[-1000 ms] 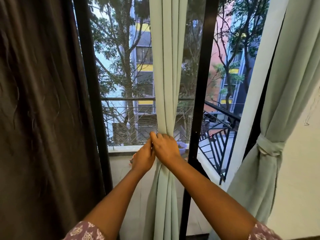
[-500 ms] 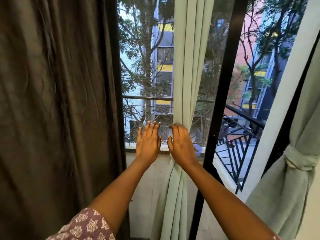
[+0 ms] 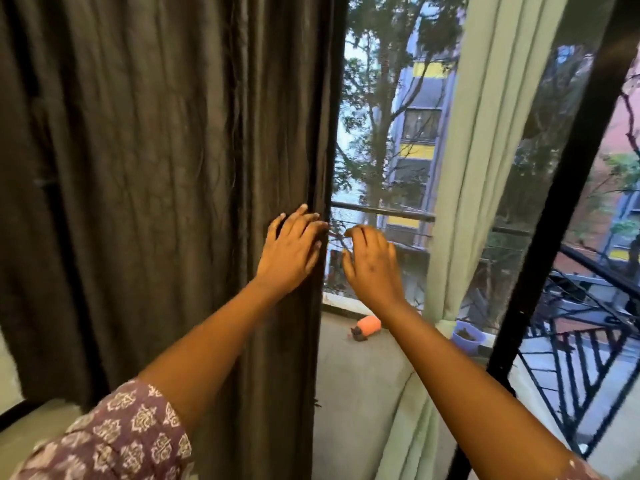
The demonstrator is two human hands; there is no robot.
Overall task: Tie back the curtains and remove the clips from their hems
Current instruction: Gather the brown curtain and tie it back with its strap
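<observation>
A dark brown curtain (image 3: 166, 188) hangs loose over the left half of the view. My left hand (image 3: 291, 251) lies flat against its right edge, fingers spread, holding nothing. My right hand (image 3: 372, 261) hovers just right of that edge in front of the window mesh, fingers curled and apart, empty. A pale green curtain (image 3: 485, 150) hangs further right, gathered narrow at about sill height, below my right forearm. I see no clips; the hems are out of view.
A black window frame bar (image 3: 554, 216) slants up at the right. Outside, an orange pot (image 3: 369, 325) lies on its side on the ledge beside a blue bowl (image 3: 467, 336). Black balcony railings (image 3: 588, 358) stand at the far right.
Both hands let go of the green curtain and moved left. My left hand now touches the brown curtain's edge. The view swung left, so the tied green curtain at the far right left the frame.
</observation>
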